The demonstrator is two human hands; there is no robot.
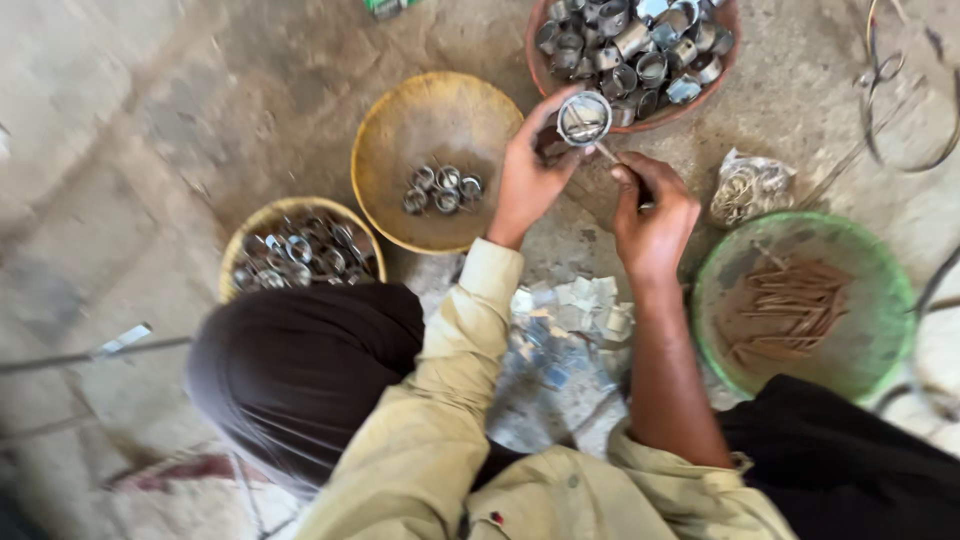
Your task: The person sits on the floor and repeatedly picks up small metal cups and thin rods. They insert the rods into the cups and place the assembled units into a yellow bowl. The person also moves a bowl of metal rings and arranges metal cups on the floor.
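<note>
The small metal ring (584,118) sits pinched in your left hand (527,180) at 12 o'clock, just below the red bowl (730,60) of rings. Your right hand (652,215) has its grip closed on a thin tool (607,153) touching it. You look mid-fitting; next calls for steady pressure.

Your only view is the head camera. It looks steeply down from above your knees at close range, facing the concrete floor (200,120); both forearms enter from the bottom edge. No second view overlaps.
</note>
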